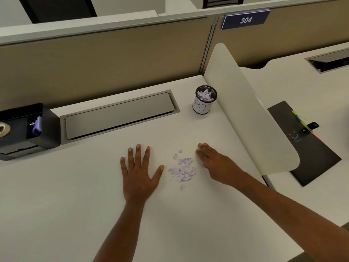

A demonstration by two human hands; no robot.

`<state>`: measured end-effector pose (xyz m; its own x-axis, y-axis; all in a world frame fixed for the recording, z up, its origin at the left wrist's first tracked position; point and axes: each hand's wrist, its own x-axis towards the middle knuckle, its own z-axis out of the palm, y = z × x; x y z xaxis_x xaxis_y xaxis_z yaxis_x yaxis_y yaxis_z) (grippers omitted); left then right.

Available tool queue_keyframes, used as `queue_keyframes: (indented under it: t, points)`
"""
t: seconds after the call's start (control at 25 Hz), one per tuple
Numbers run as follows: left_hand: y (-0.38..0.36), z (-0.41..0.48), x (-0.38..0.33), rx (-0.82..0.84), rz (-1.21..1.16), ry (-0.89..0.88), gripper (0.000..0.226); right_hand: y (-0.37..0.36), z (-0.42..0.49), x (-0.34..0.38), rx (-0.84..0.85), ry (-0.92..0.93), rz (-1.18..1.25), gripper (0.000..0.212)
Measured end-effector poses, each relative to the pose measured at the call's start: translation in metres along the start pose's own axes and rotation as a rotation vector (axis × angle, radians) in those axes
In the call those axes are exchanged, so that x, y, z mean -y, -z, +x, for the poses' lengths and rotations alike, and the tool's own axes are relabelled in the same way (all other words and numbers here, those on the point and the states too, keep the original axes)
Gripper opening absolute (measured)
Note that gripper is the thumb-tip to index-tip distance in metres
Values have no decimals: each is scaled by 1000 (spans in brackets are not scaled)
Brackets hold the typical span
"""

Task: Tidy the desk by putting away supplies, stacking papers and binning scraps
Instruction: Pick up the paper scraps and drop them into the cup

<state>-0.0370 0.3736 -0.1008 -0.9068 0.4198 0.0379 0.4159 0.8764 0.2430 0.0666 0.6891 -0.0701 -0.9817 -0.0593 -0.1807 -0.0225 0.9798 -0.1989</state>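
Observation:
A small heap of pale lilac paper scraps point(182, 170) lies on the white desk point(75, 195) between my two hands. My left hand point(138, 171) lies flat on the desk just left of the heap, fingers spread and straight. My right hand point(214, 161) rests on its edge just right of the heap, fingers straight and pointing away from me. Neither hand holds anything. Farther back, a black mesh cup point(204, 100) with a white label stands upright with more torn scraps inside.
A black desk organiser point(43, 127) with a tape roll point(3, 129) sits at the far left. A grey cable hatch point(119, 114) runs along the back. A white curved divider point(245, 110) borders the right side; a black folder point(306, 144) with coloured tabs lies beyond it.

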Motion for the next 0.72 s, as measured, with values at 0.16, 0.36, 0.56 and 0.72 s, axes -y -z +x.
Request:
queue_keyframes:
  t: [0.16,0.36,0.56,0.72]
  points:
    - [0,0,0,-3,10,-3,89,-10,-12,9,-159,-27,-84,64]
    - [0,0,0,2,16,0,90,-4,-8,11,-206,-41,-70,46]
    - [0,0,1,-1,22,-2,90,-3,3,8,-185,-90,-61,39]
    - [0,0,1,3,14,-1,90,0,9,7,-219,-77,-38,42]
